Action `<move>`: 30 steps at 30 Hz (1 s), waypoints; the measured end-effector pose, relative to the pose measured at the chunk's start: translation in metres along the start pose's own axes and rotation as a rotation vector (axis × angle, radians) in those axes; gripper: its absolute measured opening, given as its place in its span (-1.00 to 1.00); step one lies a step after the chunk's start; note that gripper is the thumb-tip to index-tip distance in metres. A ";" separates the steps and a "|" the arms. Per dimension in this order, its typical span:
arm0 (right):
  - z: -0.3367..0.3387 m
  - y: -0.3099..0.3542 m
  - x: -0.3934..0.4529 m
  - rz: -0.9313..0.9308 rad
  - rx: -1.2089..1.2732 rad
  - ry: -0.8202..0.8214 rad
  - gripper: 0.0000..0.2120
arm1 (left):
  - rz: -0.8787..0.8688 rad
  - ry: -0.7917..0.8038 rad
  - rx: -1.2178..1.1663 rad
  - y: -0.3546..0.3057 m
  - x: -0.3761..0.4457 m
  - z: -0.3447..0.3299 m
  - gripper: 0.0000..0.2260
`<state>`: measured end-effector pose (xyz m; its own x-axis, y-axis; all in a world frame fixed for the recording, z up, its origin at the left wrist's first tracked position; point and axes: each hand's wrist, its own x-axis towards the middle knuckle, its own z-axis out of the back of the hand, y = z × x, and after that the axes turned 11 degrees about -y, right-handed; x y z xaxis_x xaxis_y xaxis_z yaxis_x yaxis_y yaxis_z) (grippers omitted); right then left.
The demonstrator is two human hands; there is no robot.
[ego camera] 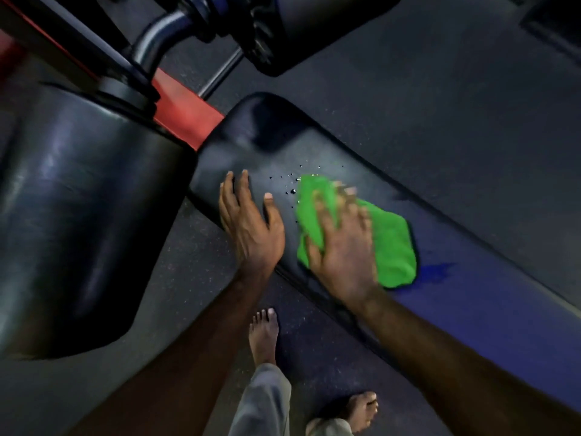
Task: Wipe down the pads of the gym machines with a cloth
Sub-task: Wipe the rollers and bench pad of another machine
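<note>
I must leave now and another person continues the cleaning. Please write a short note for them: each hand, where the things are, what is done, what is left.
Left hand: flat, fingers straight, resting on the bench pad near its end by the red frame.
Right hand: pressing the green cloth flat on the same pad; it looks blurred.
Droplets sit on the pad just beyond the cloth, not yet wiped.
Left to do: wipe the droplets and the pad end. Whether the large roller pad is cleaned, I cannot tell.

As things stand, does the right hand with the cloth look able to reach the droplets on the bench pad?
Probably yes: the droplets lie beside the green cloth under the right hand, with bare pad between.
</note>
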<state>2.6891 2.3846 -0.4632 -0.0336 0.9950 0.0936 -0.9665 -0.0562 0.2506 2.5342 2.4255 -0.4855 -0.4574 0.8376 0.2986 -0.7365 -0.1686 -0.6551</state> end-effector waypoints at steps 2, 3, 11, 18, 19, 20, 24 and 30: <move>0.006 -0.020 0.013 0.395 0.020 0.108 -0.23 | -0.008 -0.019 0.018 -0.001 0.010 -0.010 -0.54; 0.008 -0.035 0.025 0.389 0.008 0.075 -0.25 | -0.002 -0.028 0.029 -0.004 0.013 -0.014 -0.55; -0.006 -0.015 0.062 0.399 -0.009 0.054 -0.26 | 0.038 -0.124 0.074 -0.003 0.012 -0.025 -0.59; -0.018 0.007 0.095 0.118 -0.029 -0.031 -0.31 | 0.021 -0.138 0.120 -0.001 0.009 -0.026 -0.60; -0.017 0.003 0.099 0.347 -0.009 0.027 -0.31 | 0.016 -0.137 0.124 -0.002 0.009 -0.028 -0.60; -0.012 -0.007 0.111 0.506 0.013 0.066 -0.31 | 0.016 -0.134 0.128 -0.003 0.008 -0.028 -0.60; -0.019 -0.002 0.137 -0.005 0.038 -0.073 -0.36 | 0.041 -0.101 0.174 -0.004 0.006 -0.027 -0.58; -0.020 0.002 0.165 0.484 0.048 -0.032 -0.37 | 0.051 -0.072 0.211 -0.009 0.009 -0.025 -0.56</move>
<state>2.6768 2.5505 -0.4669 -0.4680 0.8507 0.2394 -0.8288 -0.5165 0.2153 2.5497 2.4476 -0.4942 -0.5254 0.7871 0.3231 -0.7960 -0.3206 -0.5134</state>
